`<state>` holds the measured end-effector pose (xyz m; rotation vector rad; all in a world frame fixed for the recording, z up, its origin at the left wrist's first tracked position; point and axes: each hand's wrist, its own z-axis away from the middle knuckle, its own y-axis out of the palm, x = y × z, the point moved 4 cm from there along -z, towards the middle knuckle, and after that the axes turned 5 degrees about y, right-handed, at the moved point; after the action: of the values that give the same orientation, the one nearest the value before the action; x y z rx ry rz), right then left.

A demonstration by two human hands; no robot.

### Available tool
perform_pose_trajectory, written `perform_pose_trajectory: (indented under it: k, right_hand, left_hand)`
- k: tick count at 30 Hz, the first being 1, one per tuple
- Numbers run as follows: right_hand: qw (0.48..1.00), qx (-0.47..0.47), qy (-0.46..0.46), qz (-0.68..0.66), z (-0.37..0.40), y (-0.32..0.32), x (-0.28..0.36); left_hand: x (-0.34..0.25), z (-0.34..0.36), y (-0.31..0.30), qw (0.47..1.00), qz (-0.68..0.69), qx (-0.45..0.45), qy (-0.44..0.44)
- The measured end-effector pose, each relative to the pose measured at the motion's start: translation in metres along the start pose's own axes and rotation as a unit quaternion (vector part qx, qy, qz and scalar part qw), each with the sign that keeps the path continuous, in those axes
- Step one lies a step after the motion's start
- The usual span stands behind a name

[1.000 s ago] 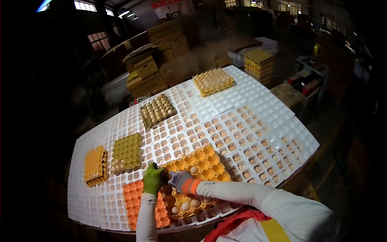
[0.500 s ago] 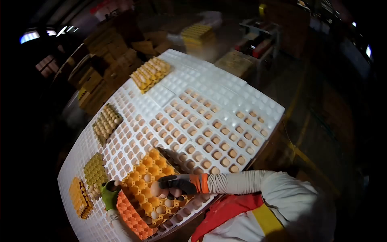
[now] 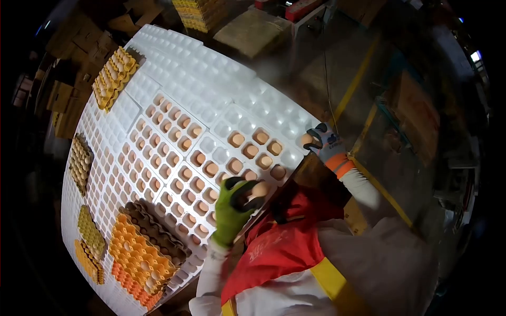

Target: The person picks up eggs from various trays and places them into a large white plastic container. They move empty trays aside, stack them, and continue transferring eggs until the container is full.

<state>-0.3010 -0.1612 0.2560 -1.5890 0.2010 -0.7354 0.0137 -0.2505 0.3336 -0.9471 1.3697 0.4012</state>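
My left hand (image 3: 232, 208), in a green and black glove, is closed around an egg (image 3: 260, 188) low over the white foam trays (image 3: 219, 154) near the table's front edge. Farther right, my right hand (image 3: 328, 143), gloved in grey and black with an orange cuff, grips another egg (image 3: 307, 139) at the right corner of the foam. Between the two hands, several brown eggs (image 3: 236, 139) sit in square pockets, and the pockets beyond them are bare.
An orange egg tray stack (image 3: 129, 237) with a few eggs stands at the lower left, against a dark grey tray (image 3: 158, 231). A yellow tray of eggs (image 3: 113, 79) rests at the far left corner. Cardboard boxes (image 3: 79, 100) are piled behind the table.
The view has swung right. Both hands have left the orange trays with eggs and are now over the foam trays on the right, the right hand reaching farthest.
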Motion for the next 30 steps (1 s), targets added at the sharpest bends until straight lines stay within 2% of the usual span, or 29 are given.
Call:
perform_pose_trajectory:
  k: [1, 3, 4, 6, 7, 9, 12, 14, 15, 16, 18, 20, 21, 22, 23, 24, 25, 26, 27, 28, 29, 30]
  right_hand:
    - [0.998, 0.047, 0.008, 0.039, -0.005, -0.002, 0.003]
    - [0.983, 0.133, 0.021, 0.121, -0.008, -0.007, 0.018]
    - [0.992, 0.106, -0.003, 0.067, -0.010, -0.001, 0.009]
    - [0.997, 0.049, -0.047, -0.042, -0.012, 0.013, -0.015]
    - [0.990, 0.052, -0.042, -0.123, -0.018, 0.017, -0.025]
    - [0.982, 0.017, -0.063, -0.178, -0.030, 0.014, -0.030]
    - [0.968, -0.013, -0.082, -0.237, -0.031, 0.006, -0.029]
    - [0.960, -0.026, -0.102, -0.260, -0.037, -0.004, -0.028]
    - [0.951, -0.027, -0.078, -0.299, -0.048, -0.009, -0.024]
    - [0.917, -0.032, -0.061, -0.393, -0.059, -0.012, -0.016]
    - [0.889, 0.021, -0.026, -0.457, -0.083, 0.005, -0.008]
    - [0.965, -0.071, -0.100, -0.232, -0.087, 0.062, -0.018]
    - [0.960, -0.031, -0.178, -0.214, -0.098, 0.075, -0.022]
    - [0.931, -0.066, -0.171, -0.315, -0.103, 0.098, -0.036]
    - [0.890, -0.023, -0.103, -0.444, -0.112, 0.107, -0.043]
    - [0.822, 0.000, -0.031, -0.569, -0.120, 0.117, -0.051]
    - [0.871, -0.053, 0.022, -0.487, -0.106, 0.065, -0.035]
    - [0.945, -0.188, -0.001, -0.269, -0.102, 0.069, -0.033]
    - [0.979, -0.136, 0.036, -0.145, -0.102, 0.088, -0.033]
    - [0.989, 0.037, 0.046, -0.138, -0.114, 0.109, -0.037]
    - [0.994, -0.091, -0.037, -0.044, -0.118, 0.120, -0.039]
    - [0.988, 0.074, 0.040, -0.132, -0.118, 0.092, -0.029]
  left_hand:
    - [-0.001, -0.018, 0.034, 0.996, -0.078, 0.029, -0.010]
    - [-0.010, -0.052, 0.086, 0.976, -0.216, 0.000, 0.031]
    - [0.003, -0.060, 0.111, 0.955, -0.293, 0.015, 0.051]
    - [0.033, -0.076, 0.151, 0.910, -0.399, 0.104, -0.056]
    - [0.036, -0.078, 0.156, 0.912, -0.392, 0.104, -0.062]
    - [0.028, -0.083, 0.158, 0.915, -0.382, 0.106, -0.074]
    - [0.006, -0.111, 0.163, 0.947, -0.316, 0.015, 0.064]
    - [0.032, -0.128, 0.184, 0.933, -0.346, 0.028, 0.092]
    - [0.038, -0.130, 0.187, 0.932, -0.353, 0.031, 0.078]
    - [0.043, -0.131, 0.190, 0.930, -0.360, 0.033, 0.063]
    - [0.044, -0.130, 0.190, 0.937, -0.342, 0.029, 0.070]
    - [0.039, -0.135, 0.180, 0.932, -0.355, 0.020, 0.064]
    - [0.038, -0.140, 0.174, 0.948, -0.304, -0.005, 0.090]
    - [0.030, -0.151, 0.168, 0.960, -0.262, -0.035, 0.095]
    - [0.047, -0.161, 0.169, 0.961, -0.214, -0.095, 0.146]
    - [0.061, -0.176, 0.171, 0.959, -0.191, -0.121, 0.172]
    - [0.063, -0.187, 0.169, 0.958, -0.231, -0.086, 0.144]
    - [0.060, -0.194, 0.167, 0.938, -0.299, -0.048, 0.169]
    - [0.063, -0.192, 0.168, 0.916, -0.354, -0.056, 0.179]
    - [0.069, -0.186, 0.172, 0.893, -0.406, -0.063, 0.184]
    - [0.074, -0.181, 0.173, 0.903, -0.389, -0.025, 0.180]
    - [0.077, -0.177, 0.167, 0.911, -0.375, 0.016, 0.173]
